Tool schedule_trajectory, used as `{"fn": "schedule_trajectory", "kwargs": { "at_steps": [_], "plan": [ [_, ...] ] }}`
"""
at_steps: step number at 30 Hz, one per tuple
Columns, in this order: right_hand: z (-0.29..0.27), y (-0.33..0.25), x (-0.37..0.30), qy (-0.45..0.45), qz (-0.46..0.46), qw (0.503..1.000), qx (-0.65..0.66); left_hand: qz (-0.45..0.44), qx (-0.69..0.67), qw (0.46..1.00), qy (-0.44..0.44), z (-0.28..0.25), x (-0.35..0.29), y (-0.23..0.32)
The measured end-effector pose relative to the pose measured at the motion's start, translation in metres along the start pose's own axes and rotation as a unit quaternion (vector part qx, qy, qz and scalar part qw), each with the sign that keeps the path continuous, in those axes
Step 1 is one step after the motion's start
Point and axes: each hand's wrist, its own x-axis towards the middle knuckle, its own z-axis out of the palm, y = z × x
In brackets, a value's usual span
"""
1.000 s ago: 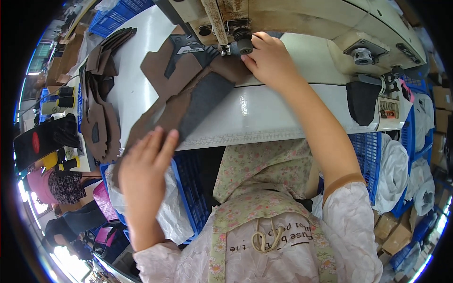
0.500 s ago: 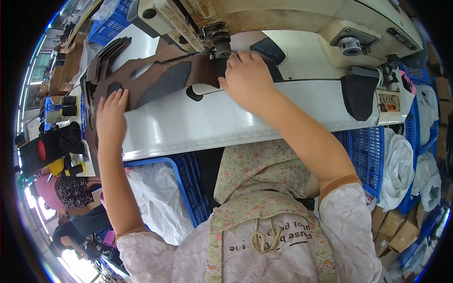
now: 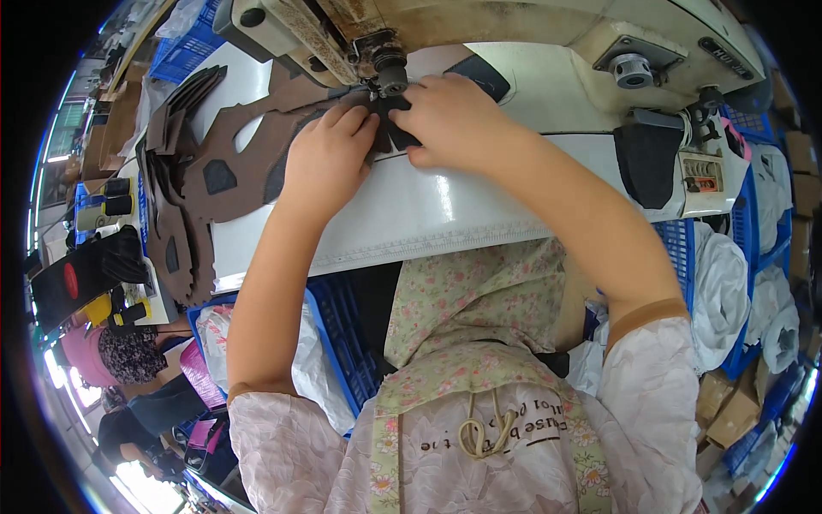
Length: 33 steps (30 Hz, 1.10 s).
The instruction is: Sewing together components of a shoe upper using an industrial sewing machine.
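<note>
Workpiece (image 3: 257,160) at machine (image 3: 522,24), upper frame.
Left hand (image 3: 324,161), right hand (image 3: 452,122): both on it; grip pinched or apart, cannot tell.

Bright light, glare on glossy tabletop (image 3: 390,210) (a small streak), washed-out lower left, edges bent, corners black.

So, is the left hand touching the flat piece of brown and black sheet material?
Touching: the head view shows the left hand with its fingers laid down on the flat brown and black piece, no gap visible.
</note>
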Motion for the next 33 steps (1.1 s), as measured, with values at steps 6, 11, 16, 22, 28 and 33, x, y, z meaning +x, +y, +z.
{"fn": "schedule_trajectory", "kwargs": {
  "at_steps": [6,11,16,22,28,33],
  "plan": [
    [0.017,-0.005,0.004,-0.007,-0.066,0.992,-0.108,0.008,-0.04,0.998,0.042,0.007,-0.001,-0.009],
    [0.029,0.011,-0.005,0.149,-0.077,0.983,-0.075,0.034,-0.08,0.993,0.078,0.014,0.001,-0.016],
    [0.028,0.021,-0.007,0.119,-0.076,0.988,-0.058,0.046,-0.102,0.99,0.086,0.018,0.001,-0.023],
    [0.027,0.024,-0.008,0.118,-0.087,0.988,-0.054,0.06,-0.089,0.99,0.094,0.021,-0.001,-0.027],
    [0.028,0.024,-0.01,0.12,-0.077,0.989,-0.043,0.052,-0.088,0.988,0.116,0.029,-0.001,-0.02],
    [0.026,0.022,-0.012,0.105,-0.065,0.991,-0.052,0.049,-0.081,0.987,0.13,0.031,-0.002,-0.017]
  ]
}}
